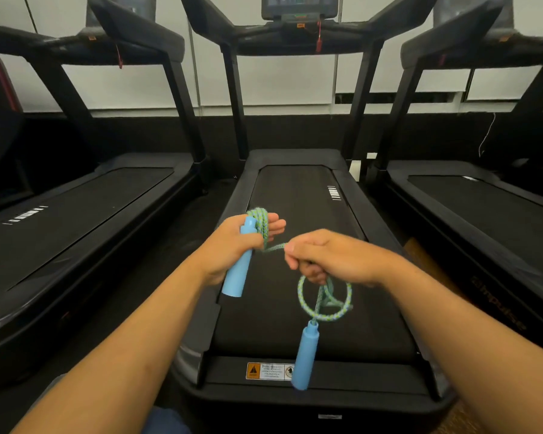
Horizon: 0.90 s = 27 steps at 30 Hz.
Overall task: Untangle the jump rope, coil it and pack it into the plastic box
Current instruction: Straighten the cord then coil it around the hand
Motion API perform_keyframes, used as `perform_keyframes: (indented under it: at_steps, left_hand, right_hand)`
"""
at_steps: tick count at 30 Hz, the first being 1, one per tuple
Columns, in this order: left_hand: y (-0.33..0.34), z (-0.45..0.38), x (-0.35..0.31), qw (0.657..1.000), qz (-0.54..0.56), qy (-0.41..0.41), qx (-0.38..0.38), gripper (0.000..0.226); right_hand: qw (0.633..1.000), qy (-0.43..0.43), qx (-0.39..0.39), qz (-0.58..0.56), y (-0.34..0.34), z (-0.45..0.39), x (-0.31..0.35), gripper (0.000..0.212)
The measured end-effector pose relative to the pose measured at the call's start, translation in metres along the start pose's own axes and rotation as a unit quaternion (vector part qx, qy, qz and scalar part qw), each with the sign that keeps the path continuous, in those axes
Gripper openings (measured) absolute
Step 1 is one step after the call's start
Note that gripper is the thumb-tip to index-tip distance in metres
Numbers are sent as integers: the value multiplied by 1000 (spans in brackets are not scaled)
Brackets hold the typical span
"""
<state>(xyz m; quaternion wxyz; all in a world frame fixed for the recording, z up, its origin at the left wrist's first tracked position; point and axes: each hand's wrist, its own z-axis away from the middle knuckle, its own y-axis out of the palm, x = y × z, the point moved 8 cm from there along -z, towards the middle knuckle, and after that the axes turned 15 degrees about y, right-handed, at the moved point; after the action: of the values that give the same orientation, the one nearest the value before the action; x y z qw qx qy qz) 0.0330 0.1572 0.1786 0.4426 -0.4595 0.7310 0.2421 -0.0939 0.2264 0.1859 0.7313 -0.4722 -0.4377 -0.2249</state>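
Green-and-blue braided cord of a jump rope [323, 296] runs between the person's two hands above the black belt of the middle treadmill [295, 195]. The left hand [232, 245] grips one light blue plastic handle [239, 264] near its top, thumb pressed across it, with several turns of the cord wound over the fingers, whose tips stick out straight beyond the coil. A short taut stretch of cord crosses to the right hand [329, 258], whose fingers are curled into a fist around the rope. Below that fist the cord hangs in a knotted loop, and the second light blue plastic handle [304, 355] dangles from it, tilted, in front of the treadmill's orange-and-white warning label [264, 371]. Two more black treadmills flank the middle one, left [76, 214] and right [483, 214]. The plastic box is out of view.
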Motion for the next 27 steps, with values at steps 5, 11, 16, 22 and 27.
perform_keyframes:
  at_steps: [5, 11, 16, 22, 27]
  left_hand:
    - [24, 13, 8, 970, -185, -50, 149, 46]
    - [65, 27, -9, 964, -49, -64, 253, 54]
    - [80, 29, -28, 956, 101, -43, 271, 56]
    - [67, 18, -38, 951, 274, -10, 144, 57]
    - [47, 4, -35, 961, 267, 32, 67, 64]
  right_hand:
    - [996, -27, -81, -32, -38, 12, 9, 31]
    - [980, -30, -169, -98, -76, 14, -13, 32]
    - [984, -30, -137, -107, -63, 2, -29, 33]
    - [982, -2, -71, -173, -14, -18, -32, 30]
    - [986, 43, -20, -159, 5, -21, -35, 32]
